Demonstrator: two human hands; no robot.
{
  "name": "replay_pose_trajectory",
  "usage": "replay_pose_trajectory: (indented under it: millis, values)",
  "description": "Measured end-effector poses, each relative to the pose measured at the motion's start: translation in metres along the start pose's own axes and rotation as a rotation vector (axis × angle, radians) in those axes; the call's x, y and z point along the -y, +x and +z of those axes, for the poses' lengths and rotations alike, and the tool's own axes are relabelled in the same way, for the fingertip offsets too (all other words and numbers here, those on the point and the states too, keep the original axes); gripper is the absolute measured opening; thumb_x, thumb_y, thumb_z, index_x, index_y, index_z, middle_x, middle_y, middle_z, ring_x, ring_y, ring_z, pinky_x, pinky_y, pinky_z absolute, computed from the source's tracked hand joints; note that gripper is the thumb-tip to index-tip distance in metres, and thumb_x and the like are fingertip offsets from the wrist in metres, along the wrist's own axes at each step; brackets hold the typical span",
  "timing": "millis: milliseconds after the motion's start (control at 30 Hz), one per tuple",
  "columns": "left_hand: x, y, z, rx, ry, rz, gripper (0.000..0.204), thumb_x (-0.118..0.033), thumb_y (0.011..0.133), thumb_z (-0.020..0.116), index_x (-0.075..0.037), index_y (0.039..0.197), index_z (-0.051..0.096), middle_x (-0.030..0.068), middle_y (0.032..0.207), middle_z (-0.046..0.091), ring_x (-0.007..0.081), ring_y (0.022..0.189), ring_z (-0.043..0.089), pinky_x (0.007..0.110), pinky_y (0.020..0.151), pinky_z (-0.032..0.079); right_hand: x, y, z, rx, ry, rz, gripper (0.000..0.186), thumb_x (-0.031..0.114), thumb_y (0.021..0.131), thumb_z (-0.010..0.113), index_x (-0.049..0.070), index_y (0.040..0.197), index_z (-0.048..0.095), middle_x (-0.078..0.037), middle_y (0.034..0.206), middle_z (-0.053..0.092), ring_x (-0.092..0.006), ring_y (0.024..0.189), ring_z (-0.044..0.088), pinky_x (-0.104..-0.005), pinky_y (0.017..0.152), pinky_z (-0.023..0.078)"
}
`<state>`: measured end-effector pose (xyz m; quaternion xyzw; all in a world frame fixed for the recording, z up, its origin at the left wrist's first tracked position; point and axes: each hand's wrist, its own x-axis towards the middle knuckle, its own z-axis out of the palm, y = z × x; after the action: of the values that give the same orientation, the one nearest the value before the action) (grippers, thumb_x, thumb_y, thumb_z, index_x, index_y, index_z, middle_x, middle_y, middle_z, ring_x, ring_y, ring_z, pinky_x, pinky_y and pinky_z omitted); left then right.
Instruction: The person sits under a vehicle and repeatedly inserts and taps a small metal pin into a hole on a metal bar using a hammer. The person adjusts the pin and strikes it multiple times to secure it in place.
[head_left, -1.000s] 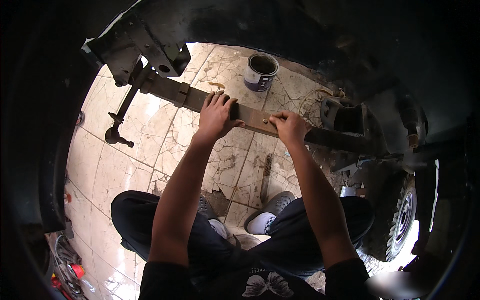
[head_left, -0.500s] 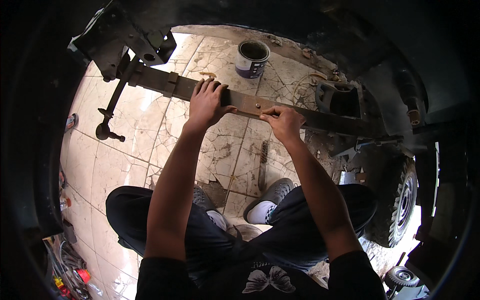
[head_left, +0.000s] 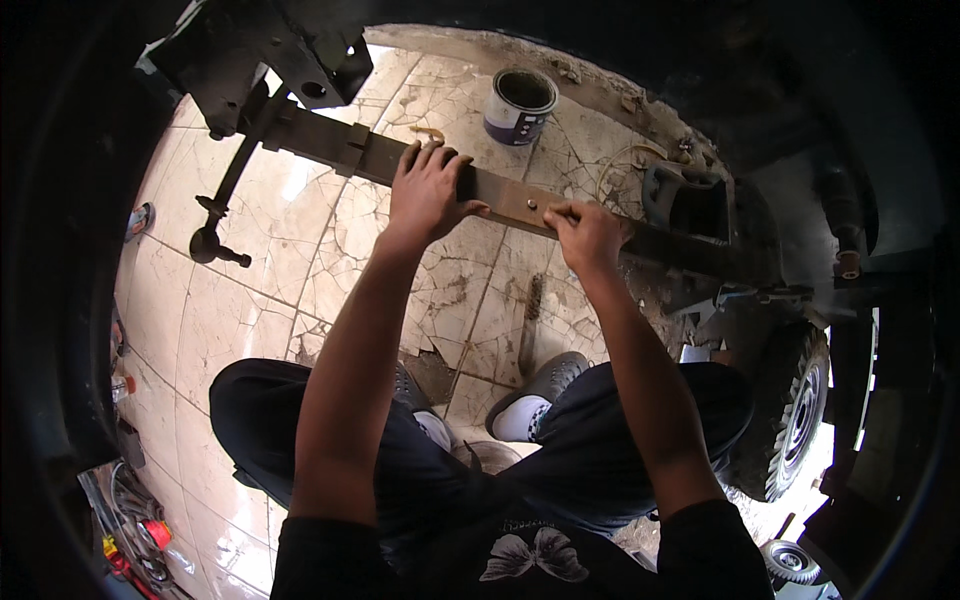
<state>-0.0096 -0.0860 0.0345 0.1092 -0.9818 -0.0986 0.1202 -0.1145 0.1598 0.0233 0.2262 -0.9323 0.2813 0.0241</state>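
A long, dark leaf spring (head_left: 380,158) runs across in front of me, sloping from the upper left down to the right. My left hand (head_left: 430,198) grips it near the middle, with the fingers over the far edge and the thumb along the near side. A small round bolt head (head_left: 532,203) sits on a browner, bare patch of the spring, between my hands. Just right of the bolt, my right hand (head_left: 592,238) is closed in a pinch against the spring. Whatever its fingertips hold, if anything, is hidden.
A paint can (head_left: 522,105) stands beyond the spring on cracked tiles. A wire brush (head_left: 531,325) lies by my right shoe. At left hangs a rod with a ball joint (head_left: 207,245); at right stands a treaded wheel (head_left: 798,420). Tools and cables (head_left: 135,525) lie lower left.
The view has shifted slightly, so the spring and can appear a little to the right and higher. Both hands stay on the spring, with the right fingers still pinched beside the bolt.
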Motion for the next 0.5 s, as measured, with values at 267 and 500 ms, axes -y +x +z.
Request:
replay_pose_trajectory:
  millis: [267, 500]
  values:
    - [0.003, 0.000, -0.001, 0.029, 0.031, 0.002, 0.089, -0.071, 0.077, 0.078, -0.019, 0.147, 0.059, 0.0075, 0.153, 0.056, 0.0236, 0.151, 0.042, 0.047, 0.131, 0.021, 0.009, 0.007, 0.002, 0.033, -0.017, -0.024, 0.019, 0.033, 0.087, 0.084, 0.018, 0.098, 0.085, -0.012, 0.097, 0.076, -0.0323, 0.096, 0.073, -0.0457, 0.083, 0.054]
    - [0.000, 0.004, 0.002, -0.018, 0.034, 0.032, 0.090, -0.071, 0.076, 0.078, -0.018, 0.146, 0.059, 0.0075, 0.151, 0.058, 0.0237, 0.150, 0.043, 0.047, 0.130, 0.022, 0.015, 0.033, -0.008, 0.073, 0.007, 0.044, 0.016, 0.035, 0.085, 0.085, 0.020, 0.091, 0.086, -0.009, 0.094, 0.076, -0.0301, 0.090, 0.073, -0.0449, 0.097, 0.045]
